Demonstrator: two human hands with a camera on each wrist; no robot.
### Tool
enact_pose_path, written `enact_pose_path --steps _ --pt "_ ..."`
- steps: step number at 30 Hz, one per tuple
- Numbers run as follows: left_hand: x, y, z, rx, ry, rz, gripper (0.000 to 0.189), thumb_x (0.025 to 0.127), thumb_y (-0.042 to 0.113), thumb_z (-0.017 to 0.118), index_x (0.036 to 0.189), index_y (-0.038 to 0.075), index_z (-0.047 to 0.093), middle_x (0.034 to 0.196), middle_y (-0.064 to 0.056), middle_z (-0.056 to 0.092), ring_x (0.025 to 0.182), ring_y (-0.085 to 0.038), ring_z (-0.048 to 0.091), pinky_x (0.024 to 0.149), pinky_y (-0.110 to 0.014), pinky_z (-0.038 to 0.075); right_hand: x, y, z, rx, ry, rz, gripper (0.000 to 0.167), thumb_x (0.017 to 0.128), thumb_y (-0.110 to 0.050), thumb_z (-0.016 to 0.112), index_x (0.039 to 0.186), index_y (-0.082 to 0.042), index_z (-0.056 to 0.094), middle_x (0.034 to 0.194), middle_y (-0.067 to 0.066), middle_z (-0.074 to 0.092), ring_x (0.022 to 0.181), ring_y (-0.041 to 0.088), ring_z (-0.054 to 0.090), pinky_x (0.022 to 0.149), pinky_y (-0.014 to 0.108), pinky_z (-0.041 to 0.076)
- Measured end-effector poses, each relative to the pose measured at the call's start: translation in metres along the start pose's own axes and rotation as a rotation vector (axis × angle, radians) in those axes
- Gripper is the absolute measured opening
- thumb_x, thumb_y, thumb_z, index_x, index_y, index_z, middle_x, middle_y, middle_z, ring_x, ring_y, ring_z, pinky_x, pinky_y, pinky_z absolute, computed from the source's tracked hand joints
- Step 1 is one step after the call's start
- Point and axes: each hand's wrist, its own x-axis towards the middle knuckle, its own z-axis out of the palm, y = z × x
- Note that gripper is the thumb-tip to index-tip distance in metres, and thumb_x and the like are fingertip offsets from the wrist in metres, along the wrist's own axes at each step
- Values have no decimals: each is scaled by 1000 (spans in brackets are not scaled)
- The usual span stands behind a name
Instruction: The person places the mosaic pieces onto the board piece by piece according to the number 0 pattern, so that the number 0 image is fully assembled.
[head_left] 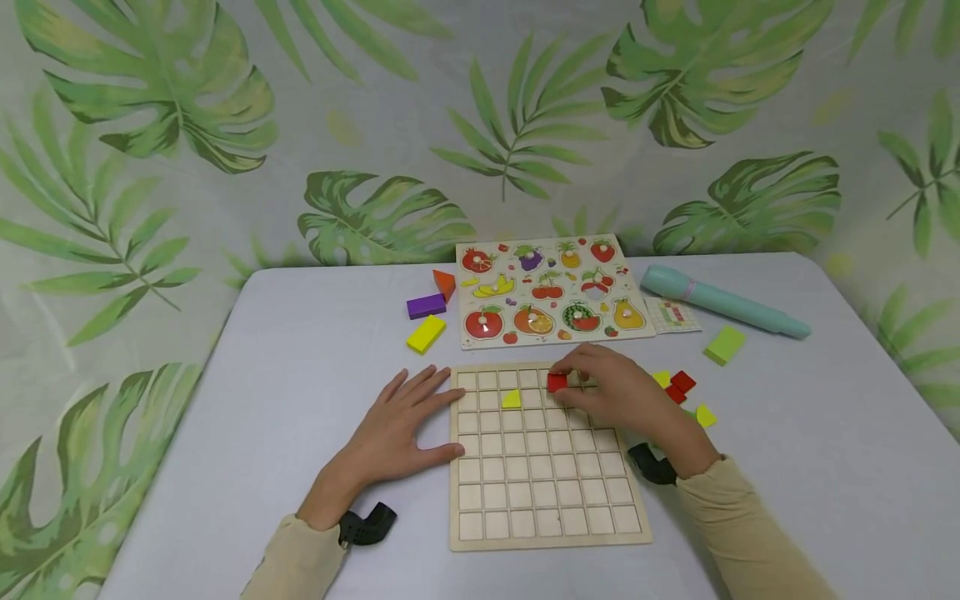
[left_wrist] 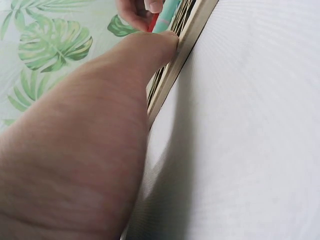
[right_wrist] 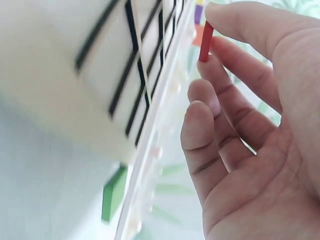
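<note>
A square wooden grid board (head_left: 551,547) lies on the table. My right hand (head_left: 621,393) pinches a thin red square tile (head_left: 557,382) between thumb and fingers over the board's upper rows. In the right wrist view the red tile (right_wrist: 205,44) shows edge-on at the fingertips. My left hand (head_left: 397,429) is spread flat, its thumb and fingertips resting on the board's left edge. One yellow tile (head_left: 512,400) with a curved side sits in a cell of the second row. Behind the right hand, part of the board's upper right is hidden.
Beyond the grid stands a fruit puzzle board (head_left: 555,337). Purple (head_left: 427,307), yellow (head_left: 426,334) and orange (head_left: 445,285) blocks lie to its left. On the right are a teal tube (head_left: 738,307), a small patterned card (head_left: 675,317), a green block (head_left: 724,345) and loose red tiles (head_left: 681,384).
</note>
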Motion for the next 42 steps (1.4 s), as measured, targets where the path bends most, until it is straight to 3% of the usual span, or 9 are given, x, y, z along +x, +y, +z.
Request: enact_pose_path --steps 9,22,30,37,42 --pt "0 1 0 0 0 2 74 89 66 65 153 32 50 168 3 32 159 -20 22 131 -49 8 7 -14 20 -35 3 -45 26 92 -29 80 116 -20 76 114 -5 70 97 14 61 84 35 56" --pt "2 1 -3 10 -4 5 75 89 66 65 154 31 50 168 2 33 158 -21 23 131 -49 8 9 -17 27 -43 -43 -43 26 93 -29 78 118 -22 75 112 -6 68 90 10 58 81 32 54" --pt "1 0 -1 7 -1 0 75 89 67 64 153 32 50 168 2 33 158 -21 23 131 -50 9 5 -21 23 -52 -84 5 48 93 -33 79 137 -20 65 116 -3 62 80 10 52 72 27 48" --pt "0 -1 0 1 11 11 74 89 66 64 153 31 51 168 2 34 158 -21 23 131 -50 9 -5 -16 9 -43 -69 41 48 92 -30 80 137 -18 65 125 0 63 90 15 55 78 32 52" --pt "0 -1 1 3 10 10 74 89 66 64 153 31 51 168 2 34 158 -21 23 131 -49 9 -13 -8 -2 -44 -22 21 46 91 -24 81 133 -15 68 123 2 65 91 18 57 78 34 52"
